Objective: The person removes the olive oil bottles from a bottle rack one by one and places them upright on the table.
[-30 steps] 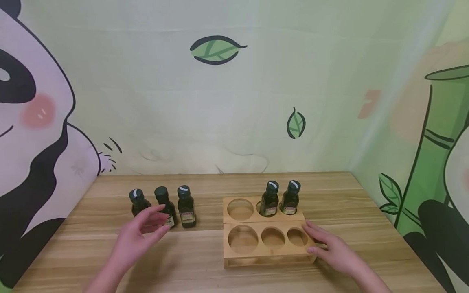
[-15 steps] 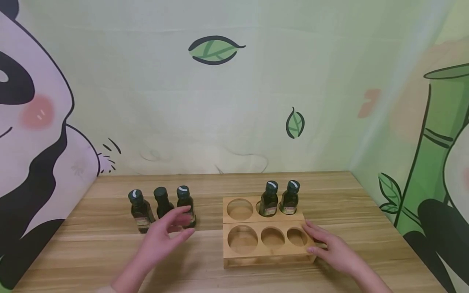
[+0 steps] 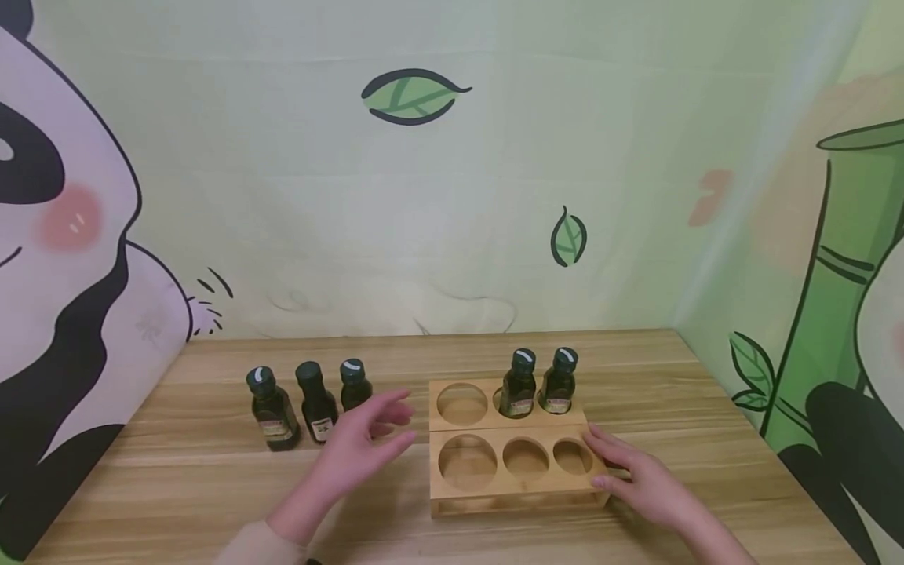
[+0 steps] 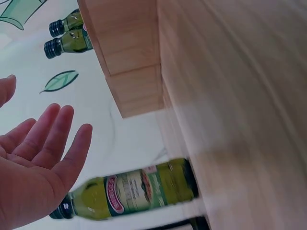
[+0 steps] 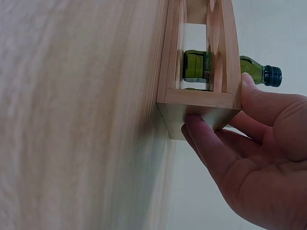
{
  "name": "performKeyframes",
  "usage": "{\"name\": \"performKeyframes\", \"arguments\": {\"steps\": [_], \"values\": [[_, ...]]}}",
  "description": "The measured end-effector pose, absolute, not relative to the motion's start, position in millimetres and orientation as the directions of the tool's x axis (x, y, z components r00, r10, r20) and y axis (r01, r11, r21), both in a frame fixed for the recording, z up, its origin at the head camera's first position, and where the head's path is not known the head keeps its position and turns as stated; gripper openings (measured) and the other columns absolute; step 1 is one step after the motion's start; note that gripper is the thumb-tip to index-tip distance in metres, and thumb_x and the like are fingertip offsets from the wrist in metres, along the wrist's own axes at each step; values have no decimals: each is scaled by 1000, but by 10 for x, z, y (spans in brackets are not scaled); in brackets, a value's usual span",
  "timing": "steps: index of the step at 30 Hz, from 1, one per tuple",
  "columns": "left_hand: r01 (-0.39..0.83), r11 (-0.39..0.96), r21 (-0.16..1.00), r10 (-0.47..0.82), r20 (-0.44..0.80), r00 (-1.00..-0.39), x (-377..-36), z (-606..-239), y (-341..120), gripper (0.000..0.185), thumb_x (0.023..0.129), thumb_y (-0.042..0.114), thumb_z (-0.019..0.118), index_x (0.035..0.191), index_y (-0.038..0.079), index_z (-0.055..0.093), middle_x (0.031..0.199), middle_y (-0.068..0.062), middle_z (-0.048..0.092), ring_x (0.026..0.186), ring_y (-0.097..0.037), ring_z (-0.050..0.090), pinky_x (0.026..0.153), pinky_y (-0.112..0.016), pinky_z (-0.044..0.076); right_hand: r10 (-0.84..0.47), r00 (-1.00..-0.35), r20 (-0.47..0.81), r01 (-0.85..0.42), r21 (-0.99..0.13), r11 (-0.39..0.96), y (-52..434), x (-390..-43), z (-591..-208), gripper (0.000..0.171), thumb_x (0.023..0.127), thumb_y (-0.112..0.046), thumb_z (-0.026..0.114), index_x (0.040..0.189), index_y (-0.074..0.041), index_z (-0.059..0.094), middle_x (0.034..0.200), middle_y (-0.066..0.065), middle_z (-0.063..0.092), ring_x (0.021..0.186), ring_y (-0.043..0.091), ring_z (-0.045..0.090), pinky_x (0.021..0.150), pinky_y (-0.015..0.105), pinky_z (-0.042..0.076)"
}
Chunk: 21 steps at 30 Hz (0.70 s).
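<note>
We see the left hand [image 3: 356, 451] held above the light wooden table [image 3: 176, 479], fingers spread wide and relaxed, gripping nothing. It hovers just in front of the rightmost of three small dark green glass bottles with dark caps that stand upright in a row on the table's left side. That nearest bottle [image 3: 355, 384] is partly hidden behind the fingers in the head view; in the left wrist view the same bottle [image 4: 139, 189] shows its red and green label, with the open palm [image 4: 33, 158] near it but apart from it. The middle bottle [image 3: 316, 402] and the leftmost bottle [image 3: 271, 409] stand just beside it, each a little apart from its neighbour.

To the right of the hand sits a pale wooden rack with six round holes in two stepped rows [image 3: 519, 463]. Two more dark green bottles [image 3: 519, 384] [image 3: 559, 382] stand upright in the middle and right holes of the back row; the other four holes hold nothing.

The right hand [image 3: 646, 479] rests against the rack's right end. In the right wrist view its fingers [image 5: 206, 143] press flat on the end panel and its thumb lies on the top edge, so the hand grips the rack's corner.
</note>
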State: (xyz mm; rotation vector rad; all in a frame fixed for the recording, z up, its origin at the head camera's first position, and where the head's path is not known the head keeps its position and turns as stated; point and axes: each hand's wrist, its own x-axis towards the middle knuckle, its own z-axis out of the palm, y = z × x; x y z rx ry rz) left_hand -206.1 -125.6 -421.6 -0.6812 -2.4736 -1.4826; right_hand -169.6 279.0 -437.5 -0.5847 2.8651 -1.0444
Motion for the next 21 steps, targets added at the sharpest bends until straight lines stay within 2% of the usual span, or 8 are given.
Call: {"name": "performKeyframes", "arguments": {"steps": [12, 21], "values": [[514, 336, 789, 358, 398, -845, -2230, -4061, -895, 55, 87, 15, 77, 137, 4, 55, 112, -9, 70, 100, -26, 67, 85, -45, 56, -369, -922, 118, -358, -624, 694, 2796, -1694, -4380, 61, 91, -25, 70, 140, 4, 51, 149, 26, 40, 133, 49, 39, 103, 62, 35], [481, 328, 813, 388, 349, -853, -2313, -3924, -603, 56, 89, 18, 75, 138, 4, 54, 117, -13, 68, 103, -24, 66, 88, -45, 55, -368, -924, 104, -347, -631, 693, 2799, -1694, -4375, 62, 91, -27, 69, 141, 4, 50, 150, 26, 38, 134, 49, 38, 103, 62, 34]]}}
